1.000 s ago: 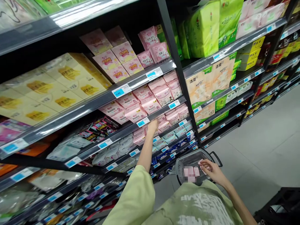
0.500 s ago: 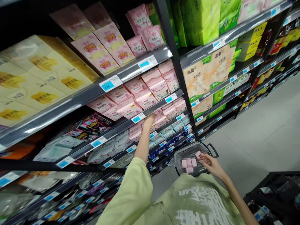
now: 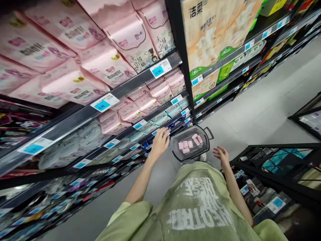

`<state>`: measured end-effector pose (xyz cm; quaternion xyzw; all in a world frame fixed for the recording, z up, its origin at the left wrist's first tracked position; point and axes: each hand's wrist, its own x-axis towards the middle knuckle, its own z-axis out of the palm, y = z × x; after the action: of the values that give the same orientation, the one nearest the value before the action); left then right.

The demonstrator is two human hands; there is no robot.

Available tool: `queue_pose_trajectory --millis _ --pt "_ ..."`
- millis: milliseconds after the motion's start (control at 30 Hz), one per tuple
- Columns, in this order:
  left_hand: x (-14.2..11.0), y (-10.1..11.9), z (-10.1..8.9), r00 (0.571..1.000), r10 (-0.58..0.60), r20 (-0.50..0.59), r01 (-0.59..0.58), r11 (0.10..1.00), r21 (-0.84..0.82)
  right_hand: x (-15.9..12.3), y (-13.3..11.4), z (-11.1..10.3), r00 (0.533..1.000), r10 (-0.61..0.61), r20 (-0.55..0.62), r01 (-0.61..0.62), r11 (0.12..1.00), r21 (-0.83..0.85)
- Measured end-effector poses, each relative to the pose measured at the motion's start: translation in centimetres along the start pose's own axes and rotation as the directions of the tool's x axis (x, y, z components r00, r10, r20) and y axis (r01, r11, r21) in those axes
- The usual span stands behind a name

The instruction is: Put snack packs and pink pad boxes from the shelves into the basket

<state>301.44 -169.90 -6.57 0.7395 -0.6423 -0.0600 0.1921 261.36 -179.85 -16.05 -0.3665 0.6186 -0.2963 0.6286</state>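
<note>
A grey shopping basket point(image 3: 175, 152) stands on the floor in front of me with several small pink packs point(image 3: 197, 140) inside. My left hand point(image 3: 160, 142) hangs open, fingers spread, just left of the basket and close to the low shelf edges; it holds nothing. My right hand point(image 3: 221, 154) is open too, palm up, just right of the basket and clear of it. Pink tissue packs point(image 3: 147, 103) fill the shelves to my left.
Tall black shelving point(image 3: 179, 53) with blue price tags runs along the left, with larger paper packs point(image 3: 213, 30) further on. A low black rack point(image 3: 273, 160) with goods stands close on my right. Grey floor point(image 3: 260, 110) stretches ahead between them.
My left hand came down from the pink packs on the shelf to beside the basket. My right hand lifted out of the basket and moved right. The view dropped lower and closer to the shelves.
</note>
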Motion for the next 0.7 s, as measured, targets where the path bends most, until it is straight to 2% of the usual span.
queue_pose_trajectory --millis 33,67,100,133,167,200,233,300,400,533,600,700 --pt "-1.3 0.0 1.9 0.989 -0.035 0.146 0.042 0.998 -0.047 0.0 1.0 0.1 1.0 0.02 0.005 -0.02 0.999 -0.033" --pt "-2.6 0.0 3.7 0.947 -0.074 0.313 0.104 0.991 -0.081 0.0 1.9 0.4 0.999 0.039 0.012 -0.038 0.997 -0.063" --pt "-3.9 0.0 5.5 0.869 -0.11 0.482 0.176 0.98 -0.095 -0.1 2.8 0.7 0.998 0.057 0.02 -0.055 0.994 -0.093" --pt "-5.3 0.0 7.1 0.764 -0.138 0.63 0.248 0.964 -0.09 -0.2 3.7 1.2 0.997 0.073 0.029 -0.069 0.99 -0.124" --pt "-6.6 0.0 8.6 0.673 -0.149 0.725 0.298 0.951 -0.081 -0.2 4.6 1.6 0.995 0.088 0.035 -0.082 0.984 -0.157" --pt "-7.9 0.0 10.0 0.599 -0.152 0.786 0.334 0.94 -0.073 -0.2 5.5 2.1 0.994 0.102 0.041 -0.093 0.977 -0.19" --pt "-9.2 0.1 11.3 0.546 -0.151 0.824 0.361 0.93 -0.069 0.0 6.5 2.6 0.992 0.114 0.046 -0.101 0.97 -0.223" --pt "-11.3 -0.1 13.8 0.479 -0.145 0.866 0.406 0.911 -0.072 0.8 8.6 3.6 0.99 0.134 0.054 -0.113 0.952 -0.284" --pt "-13.4 -1.2 17.8 0.417 -0.158 0.895 0.474 0.878 -0.066 3.3 12.3 5.1 0.986 0.155 0.06 -0.125 0.928 -0.35" --pt "-14.5 -5.2 24.4 0.383 -0.215 0.898 0.546 0.837 -0.032 8.7 18.3 8.3 0.978 0.178 0.111 -0.113 0.894 -0.434" --pt "-14.3 -8.1 28.7 0.372 -0.243 0.896 0.571 0.821 -0.014 12.3 21.7 10.6 0.971 0.176 0.164 -0.079 0.876 -0.475" --pt "-13.4 -13.0 36.6 0.364 -0.286 0.886 0.597 0.802 0.014 19.1 27.8 14.6 0.97 0.139 0.201 -0.02 0.865 -0.501"
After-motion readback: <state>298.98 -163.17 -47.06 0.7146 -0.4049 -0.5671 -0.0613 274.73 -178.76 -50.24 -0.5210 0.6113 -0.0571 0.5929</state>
